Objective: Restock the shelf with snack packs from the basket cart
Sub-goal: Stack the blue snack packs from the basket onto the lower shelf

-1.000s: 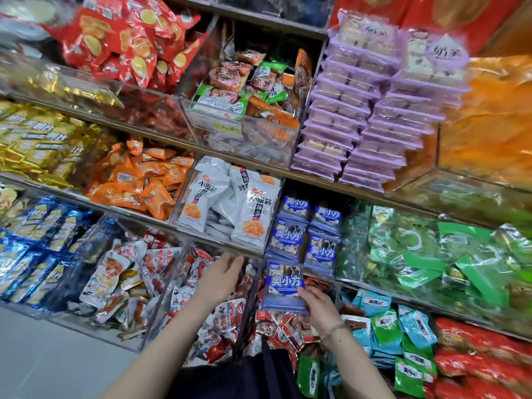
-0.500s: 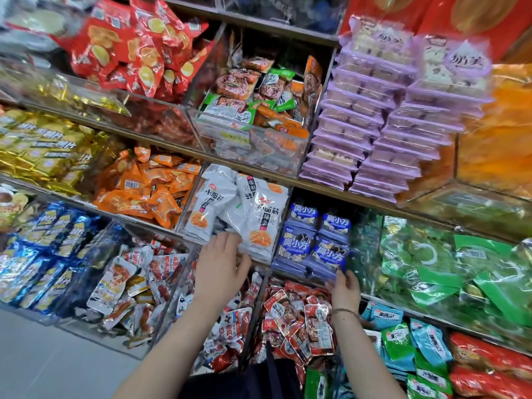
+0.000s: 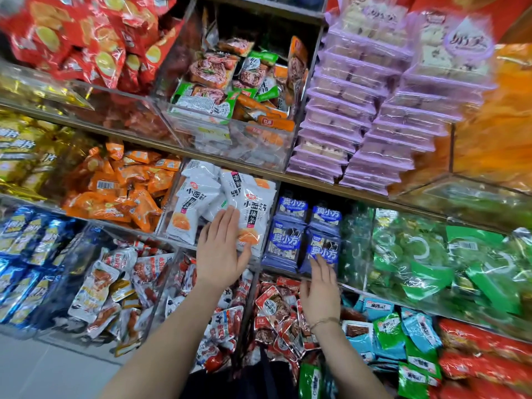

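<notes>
Blue-purple snack packs (image 3: 288, 243) sit stacked at frame centre. The right hand (image 3: 320, 287) touches the front one with straight fingers, and the left hand (image 3: 219, 251) lies spread on white packs (image 3: 198, 203) beside them. Tidying seems underway; the next move would be fetching more from the unseen basket cart.

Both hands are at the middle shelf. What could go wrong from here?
The front blue pack stands at the front edge, touched only by the fingertips of the right hand; it may tip onto the red packs below. The left hand lies flat on the leaning white packs; they might slide forward once released.
</notes>
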